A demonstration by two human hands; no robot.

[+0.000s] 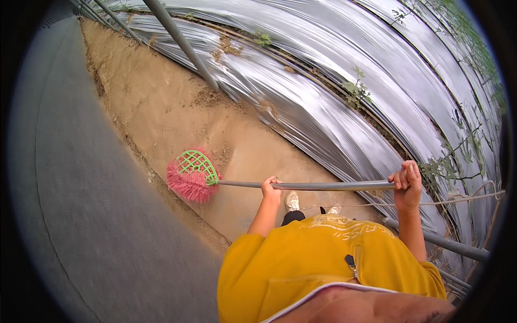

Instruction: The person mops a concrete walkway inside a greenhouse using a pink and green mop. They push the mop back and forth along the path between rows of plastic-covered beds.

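A long-handled broom point(301, 187) lies across in front of me, its grey pole running nearly level from left to right. My left hand point(271, 186) is closed around the pole, on the side toward the head. Near the pole's other end, my right hand point(407, 182) grips it with the fingers wrapped over. At the far left of the pole is the broom head point(193, 175), with pink-red bristles and a green plastic lattice. It appears over the sandy strip beside the path edge; I cannot tell whether the bristles touch the ground.
Grey paved path point(97, 188) runs along the left, bordering bare sandy soil point(156, 102). Silver plastic film point(334, 59) covers the beds, with green plants point(356, 89) growing through. A slanted metal post point(183, 46) stands ahead; a pipe point(452, 245) and string point(366, 204) are at right.
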